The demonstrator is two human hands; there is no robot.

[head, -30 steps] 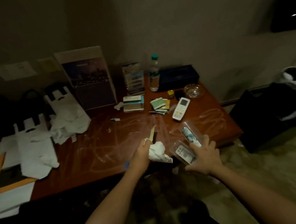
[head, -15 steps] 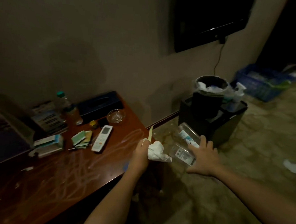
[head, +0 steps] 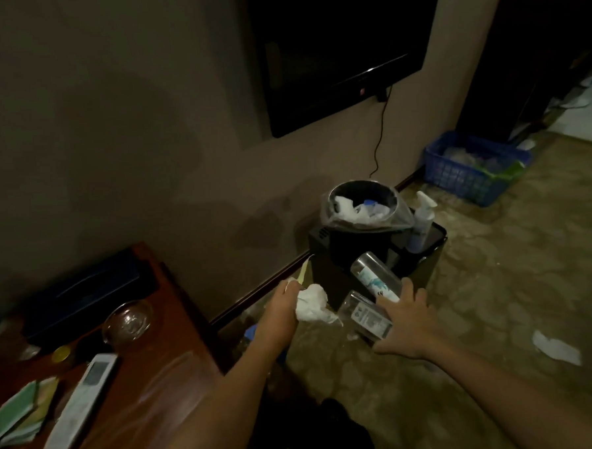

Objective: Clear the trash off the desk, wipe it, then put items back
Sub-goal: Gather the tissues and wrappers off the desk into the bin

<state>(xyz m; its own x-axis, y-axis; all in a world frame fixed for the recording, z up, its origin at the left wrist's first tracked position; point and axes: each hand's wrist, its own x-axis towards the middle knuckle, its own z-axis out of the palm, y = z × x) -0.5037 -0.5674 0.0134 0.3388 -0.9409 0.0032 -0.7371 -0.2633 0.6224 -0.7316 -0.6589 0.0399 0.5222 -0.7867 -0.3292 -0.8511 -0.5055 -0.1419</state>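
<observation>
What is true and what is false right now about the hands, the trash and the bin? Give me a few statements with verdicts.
1. The left hand holds a crumpled white tissue. True.
2. The right hand holds two clear bottles. True.
3. The trash bin has nothing in it. False: white paper and other trash lie inside its liner.
4. The remote control lies on the floor. False: it lies on the desk.
5. A spray bottle stands beside the trash bin. True.
</observation>
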